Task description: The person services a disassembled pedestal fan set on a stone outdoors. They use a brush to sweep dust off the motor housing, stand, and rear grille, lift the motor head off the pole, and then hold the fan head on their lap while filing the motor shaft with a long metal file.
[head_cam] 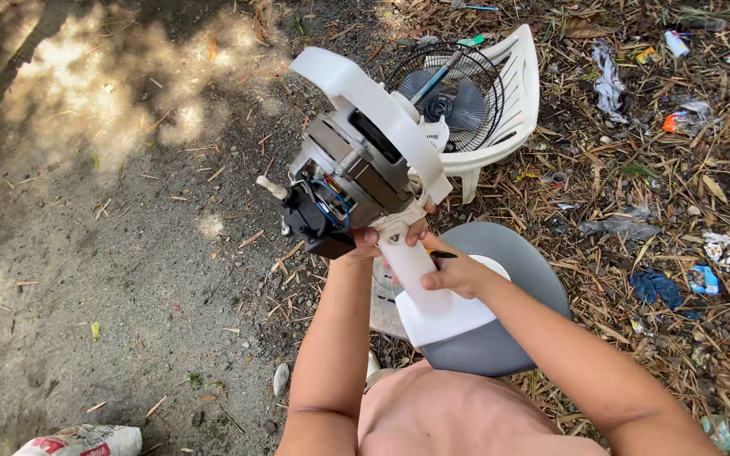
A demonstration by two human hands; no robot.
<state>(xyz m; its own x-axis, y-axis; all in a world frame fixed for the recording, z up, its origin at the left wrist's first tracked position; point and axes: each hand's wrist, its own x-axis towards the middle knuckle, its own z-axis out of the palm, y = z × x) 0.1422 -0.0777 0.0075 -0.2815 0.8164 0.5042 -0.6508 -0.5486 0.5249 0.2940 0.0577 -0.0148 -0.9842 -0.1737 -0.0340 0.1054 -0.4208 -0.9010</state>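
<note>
left hand (379,239) – wrapped around fan neck (405,253) just under exposed motor (344,181) | right hand (456,272) – pinching a dark tool at neck | white chair (500,101) beyond motor

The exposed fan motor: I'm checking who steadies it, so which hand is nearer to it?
Left. The left hand grips right beneath the exposed fan motor, touching its housing. The right hand sits lower on the white neck, apart from the motor, holding a thin dark tool.

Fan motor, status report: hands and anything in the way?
Left hand grips fan motor neck. Right hand on stand column, holding dark tool. White chair behind.
</note>
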